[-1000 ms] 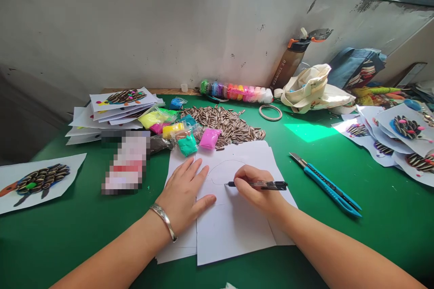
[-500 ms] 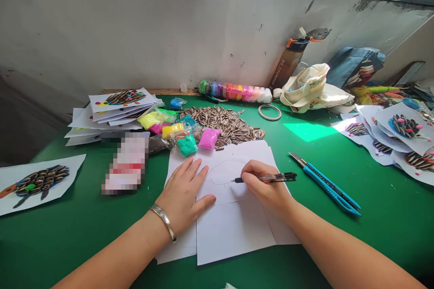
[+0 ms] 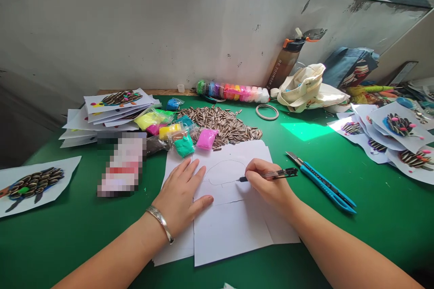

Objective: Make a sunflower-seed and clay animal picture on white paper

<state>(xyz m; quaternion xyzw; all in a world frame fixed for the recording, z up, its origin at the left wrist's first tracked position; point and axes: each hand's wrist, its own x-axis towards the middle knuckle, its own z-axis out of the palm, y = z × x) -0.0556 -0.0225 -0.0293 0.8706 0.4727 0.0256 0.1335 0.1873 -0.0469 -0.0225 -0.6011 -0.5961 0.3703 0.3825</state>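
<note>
White paper [image 3: 233,230] lies on the green table, with a thin rounded outline drawn on its upper half. My left hand [image 3: 183,192] rests flat on the paper's left side, fingers spread, a silver bracelet at the wrist. In my right hand [image 3: 269,183] is a black pen [image 3: 280,173], pinched between thumb and fingers, its tip at the lower right end of the drawn line. Just beyond the paper are a heap of striped seeds [image 3: 224,124] and small packets of coloured clay [image 3: 184,145].
A blue cutter [image 3: 327,185] lies right of the paper. Seed-decorated pictures sit in stacks at left [image 3: 115,104] and right [image 3: 400,126]. Behind are a tape ring [image 3: 267,112], a clay tube pack [image 3: 233,92], a bottle [image 3: 285,64] and a cloth bag [image 3: 307,88].
The pen tip has moved a little right along the outline, and the line under it is longer. My left hand stays flat on the paper. The view has shifted slightly.
</note>
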